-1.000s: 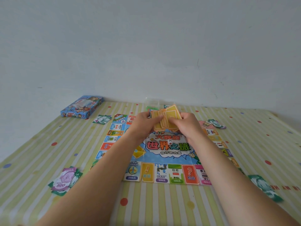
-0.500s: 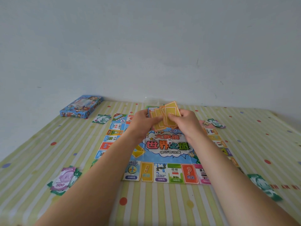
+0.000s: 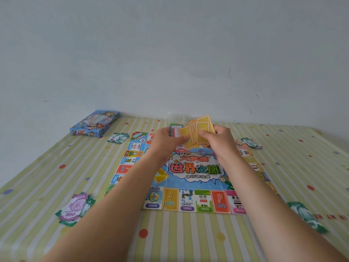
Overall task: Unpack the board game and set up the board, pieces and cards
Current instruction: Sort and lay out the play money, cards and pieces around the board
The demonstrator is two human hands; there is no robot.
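A worktop [image 3: 188, 239] covered by a yellow-green striped cloth with coloured dots fills the lower half of the view and meets a pale wall at its far edge. In the middle of it lies the square, brightly printed paper game board [image 3: 194, 171], unfolded flat, with a blue centre panel and a rim of coloured squares. Well off to the far left, near the wall, sits the flat blue cardboard game box [image 3: 95, 123], closed face up.

Paper play money lies in small heaps round the board: a purple-and-green heap [image 3: 73, 208] near the left front corner, a green heap [image 3: 306, 216] near the right front corner, a green heap [image 3: 119, 138] just beside the far left corner, and a mixed heap [image 3: 249, 143] by the far right corner.

Both bare forearms reach out over the board. The left hand [image 3: 167, 139] and right hand [image 3: 220, 140] are raised close together above the board's far half, and both pinch one fan of yellow paper cards with orange borders [image 3: 202, 132], backs towards the camera. A small blue-edged card [image 3: 175, 129] shows just behind the left hand's fingers; whether it is held I cannot tell.
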